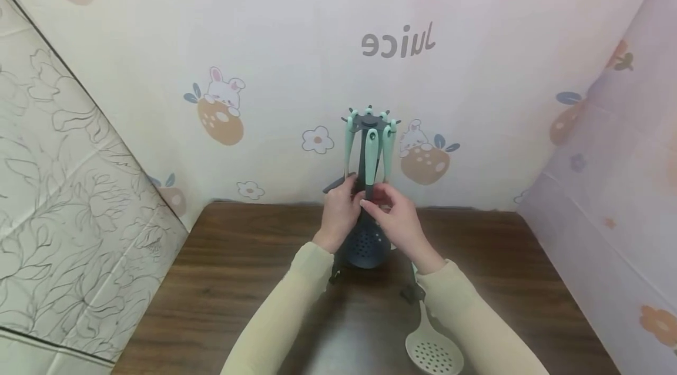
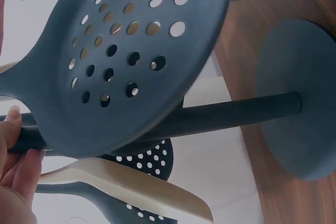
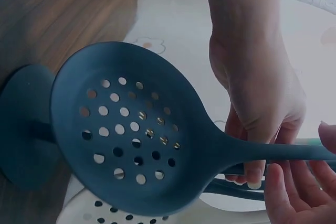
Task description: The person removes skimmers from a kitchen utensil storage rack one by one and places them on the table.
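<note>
A dark utensil stand (image 1: 369,122) rises near the table's back edge, with several mint-handled utensils hanging from its top ring. In front hangs a dark skimmer (image 3: 131,124) with a round, perforated head. My left hand (image 1: 338,216) grips the stand's pole (image 2: 231,116) below the hanging handles. My right hand (image 1: 399,219) pinches the front skimmer's neck, thumb on the near side and fingers behind. Behind it, in the left wrist view, hang a cream utensil (image 2: 131,182) and another dark perforated one (image 2: 152,158). The stand's round base (image 2: 299,98) rests on the table.
A cream skimmer (image 1: 433,354) lies on the brown wooden table (image 1: 238,293) near my right forearm, its handle partly covered by the sleeve. A patterned cloth wall (image 1: 285,69) stands directly behind the stand, and further patterned sheets rise at both sides.
</note>
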Demonstrator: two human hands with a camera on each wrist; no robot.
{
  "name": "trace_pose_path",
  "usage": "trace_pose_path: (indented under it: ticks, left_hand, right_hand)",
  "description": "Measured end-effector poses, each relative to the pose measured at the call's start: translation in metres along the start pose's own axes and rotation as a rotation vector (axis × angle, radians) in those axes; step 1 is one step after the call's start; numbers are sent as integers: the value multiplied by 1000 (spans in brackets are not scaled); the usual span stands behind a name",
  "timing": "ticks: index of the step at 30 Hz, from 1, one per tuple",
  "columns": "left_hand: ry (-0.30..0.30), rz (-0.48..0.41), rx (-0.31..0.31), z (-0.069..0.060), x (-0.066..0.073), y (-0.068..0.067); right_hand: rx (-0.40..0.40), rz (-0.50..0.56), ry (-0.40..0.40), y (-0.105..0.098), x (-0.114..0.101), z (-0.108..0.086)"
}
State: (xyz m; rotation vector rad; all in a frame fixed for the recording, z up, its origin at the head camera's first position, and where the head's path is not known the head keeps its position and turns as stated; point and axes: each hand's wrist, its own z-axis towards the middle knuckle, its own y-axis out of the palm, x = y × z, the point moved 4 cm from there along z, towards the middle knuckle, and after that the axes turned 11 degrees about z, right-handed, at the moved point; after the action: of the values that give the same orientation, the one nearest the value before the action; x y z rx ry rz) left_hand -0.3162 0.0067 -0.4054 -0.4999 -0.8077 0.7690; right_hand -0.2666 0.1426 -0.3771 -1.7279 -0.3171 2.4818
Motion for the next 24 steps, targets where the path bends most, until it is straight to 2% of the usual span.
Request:
trace_pose_path:
  ticks: [4, 11, 24]
  left_hand:
    - [-2, -3, -3, 0, 1, 1]
    - [35, 15, 16, 2, -1, 0]
    - [36, 17, 27, 2, 0, 0]
  right_hand:
    - [5, 19, -3, 1, 1, 3]
    - [23, 32, 18, 1, 0, 7]
    - [35, 71, 33, 1, -4, 4]
